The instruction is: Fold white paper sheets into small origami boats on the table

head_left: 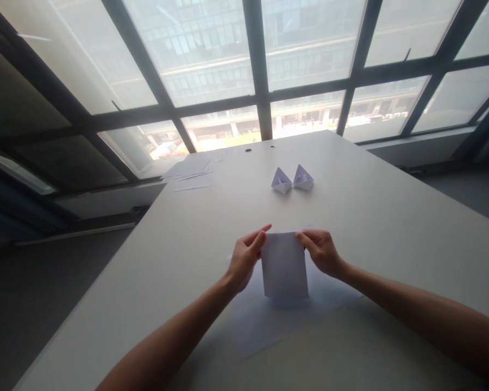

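Observation:
A white sheet of paper, folded into a small rectangle (285, 266), hangs upright between my two hands. My left hand (246, 258) pinches its upper left corner, thumb in front and the index finger pointing past the top edge. At the upper right corner my right hand (321, 251) grips it with the thumb on the near face and the other fingers curled behind. Below and behind it, loose white sheets (261, 331) lie flat on the table. Whether the folded paper's lower edge touches those sheets I cannot tell.
Two folded paper boats (282, 182) stand side by side farther up the white table (375, 217). Several loose papers (191, 172) lie near the far left edge. Round dark holes (248, 150) mark the table's far end, before large framed windows (264, 92).

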Demonstrator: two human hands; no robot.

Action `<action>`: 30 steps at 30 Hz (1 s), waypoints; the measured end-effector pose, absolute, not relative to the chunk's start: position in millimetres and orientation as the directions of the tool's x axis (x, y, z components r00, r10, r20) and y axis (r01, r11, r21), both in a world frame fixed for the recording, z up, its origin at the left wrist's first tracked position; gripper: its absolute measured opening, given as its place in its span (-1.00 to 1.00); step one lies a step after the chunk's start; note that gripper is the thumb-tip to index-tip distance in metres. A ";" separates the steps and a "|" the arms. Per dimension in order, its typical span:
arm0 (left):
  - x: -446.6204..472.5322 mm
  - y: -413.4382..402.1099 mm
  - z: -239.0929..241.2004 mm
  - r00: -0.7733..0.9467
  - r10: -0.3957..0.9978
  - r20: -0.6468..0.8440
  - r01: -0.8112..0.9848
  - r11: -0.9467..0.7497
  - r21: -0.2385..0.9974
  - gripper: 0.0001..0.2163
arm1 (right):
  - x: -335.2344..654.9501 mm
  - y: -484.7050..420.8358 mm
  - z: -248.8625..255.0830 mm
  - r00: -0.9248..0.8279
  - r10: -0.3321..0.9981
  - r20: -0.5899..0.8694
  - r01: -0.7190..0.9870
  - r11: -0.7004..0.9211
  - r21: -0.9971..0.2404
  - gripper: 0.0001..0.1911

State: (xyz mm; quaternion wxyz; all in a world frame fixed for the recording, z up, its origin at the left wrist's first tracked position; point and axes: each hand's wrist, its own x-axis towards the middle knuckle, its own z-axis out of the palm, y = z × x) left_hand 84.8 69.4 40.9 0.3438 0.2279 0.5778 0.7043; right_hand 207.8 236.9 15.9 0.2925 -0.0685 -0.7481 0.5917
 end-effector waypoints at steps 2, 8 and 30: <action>86.0 69.9 40.9 -0.561 0.817 -0.135 -0.264 -0.022 0.964 -0.55 | 207.5 236.4 16.0 -0.810 0.468 0.354 -0.247 0.275 -0.929 -0.54; 88.2 68.7 43.3 -0.556 0.813 -0.172 -0.303 -0.005 0.953 -0.60 | 206.8 231.5 13.1 -0.831 0.478 0.286 -0.244 0.150 -0.958 -0.53; 83.9 63.5 55.0 -0.446 0.854 -0.269 -0.083 0.260 0.962 -0.58 | 200.8 246.3 33.2 -0.972 0.214 0.091 -0.035 0.253 -0.967 -0.59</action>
